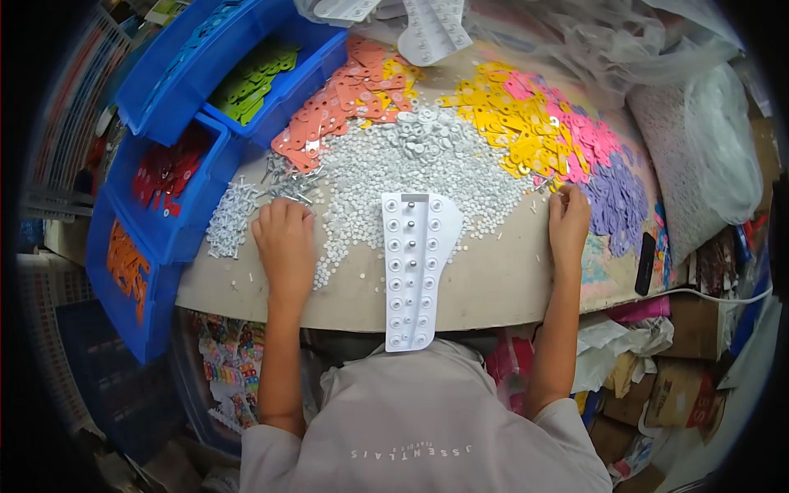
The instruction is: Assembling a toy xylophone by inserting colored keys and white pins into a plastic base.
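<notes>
A white plastic jig (pixel 411 287) lies in front of me, its lower end over the table's near edge. Round cups line both its sides, and several shiny metal pins stand in its middle channel. My left hand (pixel 285 242) rests to its left, fingers curled in against a small heap of metal pins (pixel 289 182); whatever they hold is hidden. On the far side of the jig, my right hand (pixel 569 222) has its fingers drawn together beside the yellow (pixel 522 123) and purple (pixel 612 205) flat pieces. What sits between those fingertips is too small to make out.
Small white discs (pixel 427 164) spread over the middle of the table. White screws (pixel 234 218) lie beside blue bins (pixel 193 193) of coloured pieces. Orange-red pieces (pixel 341 90) and pink pieces (pixel 588 135) are heaped farther back. A filled plastic bag (pixel 694 148) and a black phone-like object (pixel 646 263) are at right.
</notes>
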Demonstrator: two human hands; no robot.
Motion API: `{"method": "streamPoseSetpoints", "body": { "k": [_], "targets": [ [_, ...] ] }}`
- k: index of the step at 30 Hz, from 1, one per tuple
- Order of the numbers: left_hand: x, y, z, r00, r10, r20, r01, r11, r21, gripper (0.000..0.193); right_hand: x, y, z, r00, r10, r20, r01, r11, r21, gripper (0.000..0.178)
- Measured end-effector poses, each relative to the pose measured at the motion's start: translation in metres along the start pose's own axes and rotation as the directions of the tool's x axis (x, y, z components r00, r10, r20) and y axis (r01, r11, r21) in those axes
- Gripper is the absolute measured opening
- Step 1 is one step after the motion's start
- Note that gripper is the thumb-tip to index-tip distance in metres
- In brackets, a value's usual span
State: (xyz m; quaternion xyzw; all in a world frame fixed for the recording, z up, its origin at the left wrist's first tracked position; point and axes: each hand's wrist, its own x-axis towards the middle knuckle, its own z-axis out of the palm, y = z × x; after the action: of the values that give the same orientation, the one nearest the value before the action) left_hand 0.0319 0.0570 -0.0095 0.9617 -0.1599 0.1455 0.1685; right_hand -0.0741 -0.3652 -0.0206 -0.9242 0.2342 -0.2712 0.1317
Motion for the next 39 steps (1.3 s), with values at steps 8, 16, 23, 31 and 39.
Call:
{"method": "streamPoseSetpoints", "body": {
  "k": [8,16,23,31,39],
  "targets": [
    [0.002,-0.004,0.007,1.0,-0.012,-0.016,0.012,1.0,0.018,0.015,0.002,-0.004,0.001,0.994,0.109,0.028,-0.111,0.987,0.115,0.011],
    [0.008,-0.006,0.007,0.999,0.011,-0.043,-0.011,1.0,-0.002,0.016,-0.07,-0.138,-0.04,0.945,-0.22,0.241,-0.01,0.718,0.696,0.013],
    [-0.004,0.031,-0.024,0.989,-0.093,0.112,0.14,0.826,-0.546,0.014,-0.106,-0.169,-0.027,0.849,-0.272,0.453,-0.115,0.741,0.661,0.017],
    [-0.035,0.07,-0.033,0.98,0.144,0.139,0.048,0.505,-0.862,0.018,-0.096,-0.166,-0.027,0.764,-0.559,0.323,0.267,0.729,0.63,0.019],
    [-0.052,0.068,-0.032,0.964,0.086,0.251,0.161,0.563,-0.81,0.015,-0.037,-0.1,-0.017,0.991,-0.123,0.058,0.1,0.948,0.301,0.019]
  ]
}}
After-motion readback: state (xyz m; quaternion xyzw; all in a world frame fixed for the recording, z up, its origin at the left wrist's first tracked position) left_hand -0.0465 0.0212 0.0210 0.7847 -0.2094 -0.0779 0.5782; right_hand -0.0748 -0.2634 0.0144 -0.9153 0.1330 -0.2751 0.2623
